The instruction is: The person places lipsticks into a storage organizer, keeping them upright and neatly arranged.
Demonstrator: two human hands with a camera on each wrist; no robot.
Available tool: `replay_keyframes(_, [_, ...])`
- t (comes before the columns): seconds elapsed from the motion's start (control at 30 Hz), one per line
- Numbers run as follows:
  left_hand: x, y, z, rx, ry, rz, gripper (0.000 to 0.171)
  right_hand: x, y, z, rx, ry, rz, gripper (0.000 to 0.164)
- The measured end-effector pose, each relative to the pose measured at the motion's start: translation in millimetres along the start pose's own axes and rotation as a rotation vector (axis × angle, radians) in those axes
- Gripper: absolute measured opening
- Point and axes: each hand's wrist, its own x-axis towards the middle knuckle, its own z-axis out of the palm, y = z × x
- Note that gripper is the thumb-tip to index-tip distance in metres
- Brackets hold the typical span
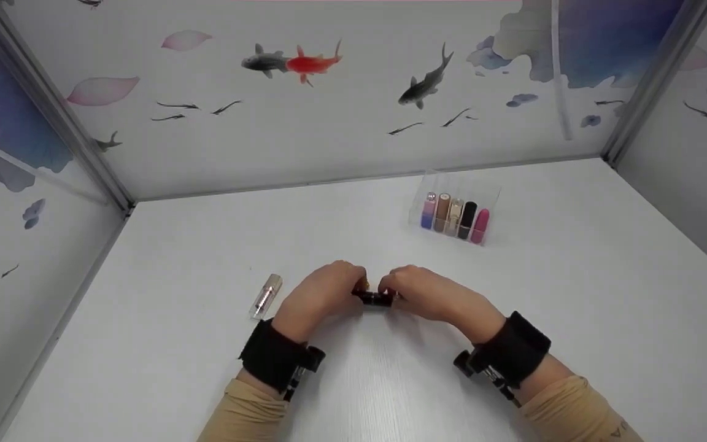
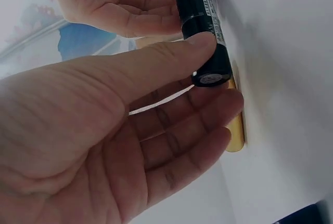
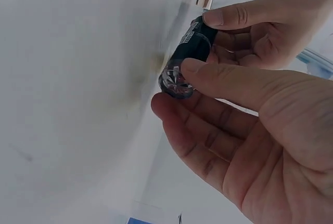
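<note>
A black lipstick tube (image 1: 376, 298) lies crosswise between both hands, close over the table. My left hand (image 1: 329, 291) pinches its plain end between thumb and fingers; a white printed label runs along the tube in the left wrist view. With thumb and fingers, my right hand (image 3: 229, 109) pinches the opposite end, which looks clear and faceted in the right wrist view. Just beyond the left fingers is a slim gold tube (image 2: 236, 130), partly hidden by them. Left of the left hand, a lipstick with a clear and gold case (image 1: 266, 296) lies on the table.
A clear plastic organizer (image 1: 490, 195) stands toward the back right, holding several lipsticks in a row, among them a black one (image 1: 467, 219) and a pink one (image 1: 480, 224). White panels printed with fish (image 1: 424, 83) enclose the white table (image 1: 206, 239) at the back and sides.
</note>
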Motion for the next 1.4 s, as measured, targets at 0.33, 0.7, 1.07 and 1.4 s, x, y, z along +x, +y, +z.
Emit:
replay_keyframes(0.33, [7.6, -0.2, -9.2, -0.133, 0.161, 0.073, 0.019, -2, 15, -12, 0.085, 0.109, 0.08, 0.023])
replay_keyframes(0.7, [12.2, 4.6, -4.0, -0.284, 0.359, 0.164, 0.025, -2, 20, -16, 0.126, 0.193, 0.048, 0.022])
replay_keyframes(1.07, [20.3, 23.9, -1.9, -0.406, 0.555, 0.174, 0.035, -8, 20, -30, 0.227, 0.288, 0.068, 0.024])
replay_keyframes(1.4, [34.8, 45.6, -1.4, -0.551, 0.72, 0.11, 0.032, -6, 20, -42, 0.337, 0.496, 0.108, 0.031])
